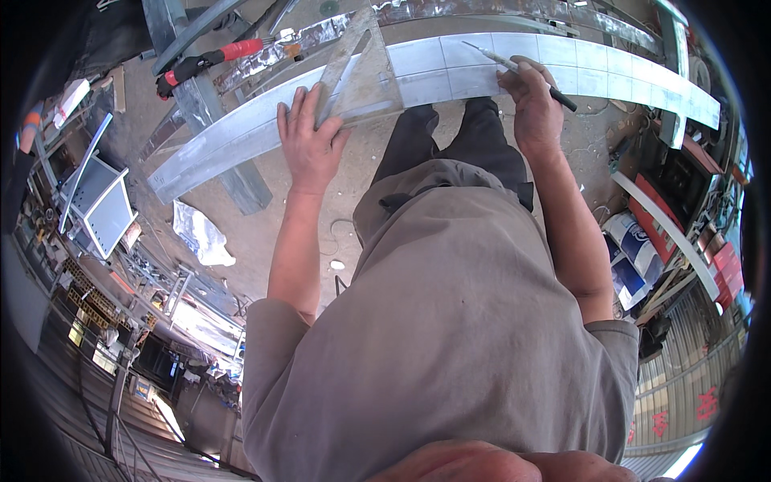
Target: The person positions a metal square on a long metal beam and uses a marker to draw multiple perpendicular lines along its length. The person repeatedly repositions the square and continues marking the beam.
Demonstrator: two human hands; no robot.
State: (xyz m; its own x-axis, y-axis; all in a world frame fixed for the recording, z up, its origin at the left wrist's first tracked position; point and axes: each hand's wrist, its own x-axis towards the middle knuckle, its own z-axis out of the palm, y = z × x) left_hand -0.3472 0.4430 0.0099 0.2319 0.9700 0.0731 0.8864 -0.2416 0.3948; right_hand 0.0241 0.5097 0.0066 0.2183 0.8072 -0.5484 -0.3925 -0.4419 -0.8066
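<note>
A long, pale metal bar (590, 72) stretches across in front of me, its face marked with a grid of thin dark lines. Across it lies a worn metal set square (365, 84) with a slot along its sloping side. My left hand (309, 132) rests at the set square's left edge, fingers outstretched over the tool and the bar. In my right hand (534, 100) is a slim marker pen with a pale front (494, 59) and a black rear end. Its tip points left, over the bar's gridded face; whether it touches the metal I cannot tell.
Beyond the bar, a tool with a red-and-black handle (213, 64) lies on a steel beam (201, 104). At left stand a white metal frame (108, 205) and a crumpled plastic sheet (201, 234). Sacks (634, 253) and a red metal box (654, 217) are at right.
</note>
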